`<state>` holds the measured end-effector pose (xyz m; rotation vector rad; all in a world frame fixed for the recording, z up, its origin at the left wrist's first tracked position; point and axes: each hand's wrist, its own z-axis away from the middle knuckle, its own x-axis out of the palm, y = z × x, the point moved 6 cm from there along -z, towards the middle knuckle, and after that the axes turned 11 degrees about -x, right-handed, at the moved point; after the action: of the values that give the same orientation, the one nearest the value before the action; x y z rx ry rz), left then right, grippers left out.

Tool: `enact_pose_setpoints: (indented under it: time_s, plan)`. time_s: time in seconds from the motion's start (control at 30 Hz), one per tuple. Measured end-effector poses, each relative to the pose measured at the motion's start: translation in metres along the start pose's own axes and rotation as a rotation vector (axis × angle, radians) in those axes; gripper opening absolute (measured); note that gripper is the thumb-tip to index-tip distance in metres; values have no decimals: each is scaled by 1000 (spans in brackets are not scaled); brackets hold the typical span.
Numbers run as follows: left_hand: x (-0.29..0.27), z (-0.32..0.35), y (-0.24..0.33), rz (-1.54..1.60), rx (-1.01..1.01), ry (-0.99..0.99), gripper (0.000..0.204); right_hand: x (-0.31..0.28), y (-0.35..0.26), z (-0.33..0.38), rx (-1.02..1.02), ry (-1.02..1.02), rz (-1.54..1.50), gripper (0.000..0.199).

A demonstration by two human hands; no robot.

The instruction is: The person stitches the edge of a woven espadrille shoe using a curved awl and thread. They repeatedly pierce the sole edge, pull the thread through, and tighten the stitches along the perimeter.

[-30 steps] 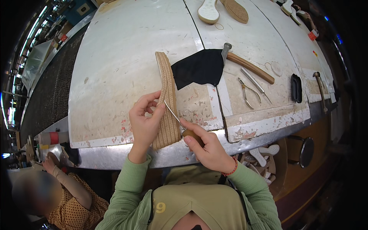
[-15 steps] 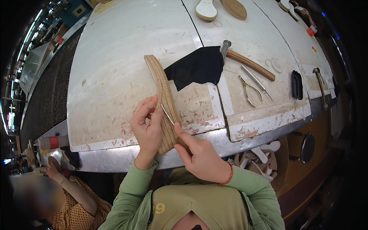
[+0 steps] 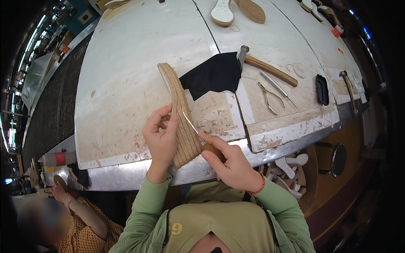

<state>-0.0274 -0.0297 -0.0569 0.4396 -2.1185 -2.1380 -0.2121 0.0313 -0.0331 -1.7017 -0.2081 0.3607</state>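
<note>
A braided tan wedge sole (image 3: 184, 145) stands on edge at the front of the table, its thin end pointing away from me. My left hand (image 3: 159, 139) grips its left side, thumb on the braid and fingers curled. In my right hand (image 3: 232, 164) is an awl (image 3: 214, 152) with a rounded wooden handle and a thin, curved metal shaft. The shaft slants up and left over the braid, its hooked tip near my left thumb. Whether the tip touches the braid I cannot tell. A black cloth (image 3: 212, 76) lies just beyond the sole.
Right of the cloth lie a hammer (image 3: 270, 70), pliers (image 3: 270, 98), a pointed metal tool (image 3: 274, 84) and a black tray (image 3: 322, 90). Two soles (image 3: 222, 13) rest at the back. Below the table's right edge is a box of soles (image 3: 291, 168). A co-worker (image 3: 86, 219) sits lower left.
My right hand has drawn the awl back to the right, so its tip has come away from my left fingers and more handle shows. My left hand still grips the sole.
</note>
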Motion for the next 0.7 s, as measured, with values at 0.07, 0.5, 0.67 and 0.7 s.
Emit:
enact_pose_setpoints:
  time_s: [0.07, 0.5, 0.67, 0.7]
  plan:
    - [1, -2, 1, 4, -13, 2, 25, 2, 4, -1, 24, -9, -41, 45]
    - [2, 0, 9, -94, 92, 21, 22, 5, -6, -9, -116, -69, 348, 43]
    - [1, -2, 14, -157, 95, 7, 24, -5, -14, -6, -57, -178, 475, 48]
    - [0, -4, 15, -162, 76, -1, 24, -11, -13, -7, -12, -216, 391, 48]
